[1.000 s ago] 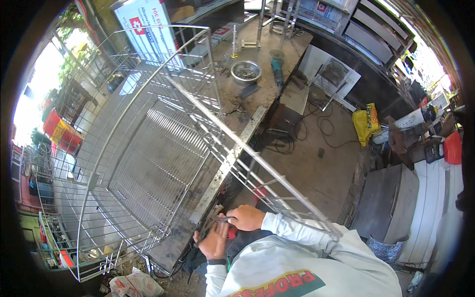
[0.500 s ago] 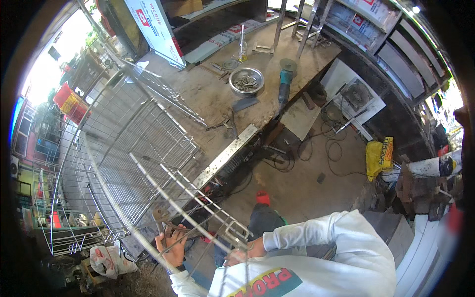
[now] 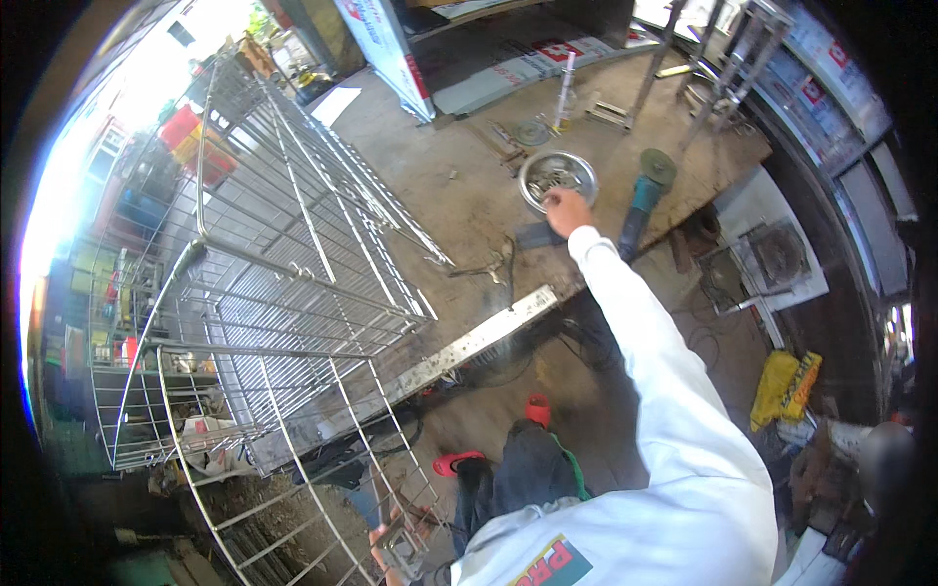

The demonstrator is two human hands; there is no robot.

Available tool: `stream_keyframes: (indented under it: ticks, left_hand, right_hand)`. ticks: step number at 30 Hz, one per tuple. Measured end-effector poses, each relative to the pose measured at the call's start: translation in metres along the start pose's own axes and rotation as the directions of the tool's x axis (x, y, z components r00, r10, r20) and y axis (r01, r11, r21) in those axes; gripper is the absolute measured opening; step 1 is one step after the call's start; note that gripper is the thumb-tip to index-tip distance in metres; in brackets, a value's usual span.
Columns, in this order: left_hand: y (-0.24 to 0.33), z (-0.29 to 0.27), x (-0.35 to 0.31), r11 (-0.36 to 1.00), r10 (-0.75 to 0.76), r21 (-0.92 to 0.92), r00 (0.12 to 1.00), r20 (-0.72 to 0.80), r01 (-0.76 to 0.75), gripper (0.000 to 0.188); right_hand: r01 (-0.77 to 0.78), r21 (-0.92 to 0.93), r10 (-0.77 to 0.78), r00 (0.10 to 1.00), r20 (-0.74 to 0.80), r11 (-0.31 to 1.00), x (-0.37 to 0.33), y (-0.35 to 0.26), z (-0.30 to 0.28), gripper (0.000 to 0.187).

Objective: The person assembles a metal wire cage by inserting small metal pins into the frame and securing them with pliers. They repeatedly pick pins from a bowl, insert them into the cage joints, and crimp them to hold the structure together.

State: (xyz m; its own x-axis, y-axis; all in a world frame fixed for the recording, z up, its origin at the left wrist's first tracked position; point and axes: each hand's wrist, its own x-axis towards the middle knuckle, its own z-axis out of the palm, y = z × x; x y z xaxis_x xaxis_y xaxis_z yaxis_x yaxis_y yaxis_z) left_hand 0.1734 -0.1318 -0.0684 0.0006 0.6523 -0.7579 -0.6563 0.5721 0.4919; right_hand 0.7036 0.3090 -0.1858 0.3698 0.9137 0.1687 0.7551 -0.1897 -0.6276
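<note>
A large wire rack (image 3: pixel 283 293) is lying across the tabletop (image 3: pixel 440 186), stretching well to the left of the right hand's fingers and overhanging the near edge, where its lower wire panel is reaching down to the left hand (image 3: pixel 396 542). The left hand's fingers are closing around that panel's wires at the bottom of the view, gripping the rack. The right arm, in a white sleeve, is extending far forward, and the right hand (image 3: pixel 569 210) is resting at the near rim of a round metal bowl (image 3: pixel 557 178) holding small metal parts; whether its fingers are pinching anything, I cannot tell. Just right of those fingers an angle grinder (image 3: pixel 645 195) with a blue body is lying on the tabletop. To their left, nearer the rack, locking pliers (image 3: pixel 493 266) are lying.
</note>
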Motion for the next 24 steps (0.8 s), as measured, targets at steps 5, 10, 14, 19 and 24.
stream_keyframes:
  ticks: [5,10,14,19,24]
  left_hand:
    - [-0.003,0.004,0.0,0.999,0.008,0.05,0.995,-0.097,-0.004,0.072]
    - [-0.021,-0.02,-0.008,0.995,0.036,0.096,0.994,-0.106,-0.026,0.071]
    - [-0.037,-0.033,-0.001,0.998,0.059,0.015,0.992,-0.112,-0.057,0.071]
    - [-0.047,-0.039,0.005,0.945,-0.047,0.29,0.939,-0.341,0.153,0.069]
    - [-0.042,-0.036,0.01,0.972,0.026,0.237,0.991,-0.128,0.005,0.052]
  right_hand:
    - [-0.144,-0.279,0.19,0.971,0.146,0.949,0.104,0.046,0.063,0.041]
    - [-0.087,-0.239,0.136,0.971,0.197,0.967,0.119,0.104,0.084,0.033]
    - [-0.063,-0.572,0.178,0.973,0.147,0.818,0.123,0.136,0.1,0.038]
    - [-0.169,-0.119,0.18,0.98,0.087,0.978,0.124,0.121,0.089,0.04]
    - [0.033,0.194,0.05,0.911,-0.409,0.98,0.042,0.057,0.075,0.018]
